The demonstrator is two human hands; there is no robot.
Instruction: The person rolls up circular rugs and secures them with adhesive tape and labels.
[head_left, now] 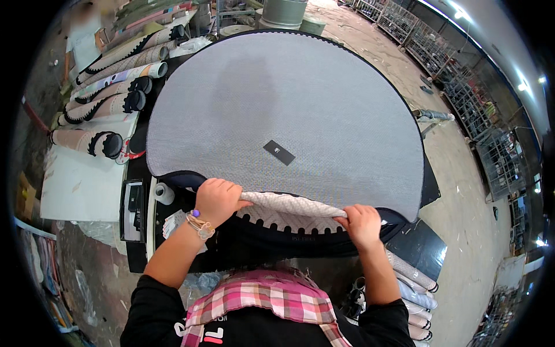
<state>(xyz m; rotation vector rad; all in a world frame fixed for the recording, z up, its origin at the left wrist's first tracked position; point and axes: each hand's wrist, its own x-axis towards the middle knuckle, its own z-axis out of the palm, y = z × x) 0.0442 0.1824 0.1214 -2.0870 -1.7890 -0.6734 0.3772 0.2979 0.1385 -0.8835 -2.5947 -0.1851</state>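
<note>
A large round rug (324, 98) lies with its grey underside up on a dark work table, its rim bound in black. The near edge is lifted and folded over, and the fold (292, 205) shows a pale patterned face with black scalloped trim. My left hand (218, 201) is closed on the left end of this fold. At its right end my right hand (363, 225) grips the same edge with thumb and fingers. A small black label (279, 152) lies flat on the grey underside, beyond the fold.
Several rolled rugs (95, 143) lie to the left, on and behind a white board (81, 185). A white roll (164, 194) and a black tray (133, 211) sit by my left arm. More rolls (413, 274) lie at lower right. Wire cages (462, 110) line the right; a person (84, 37) stands far left.
</note>
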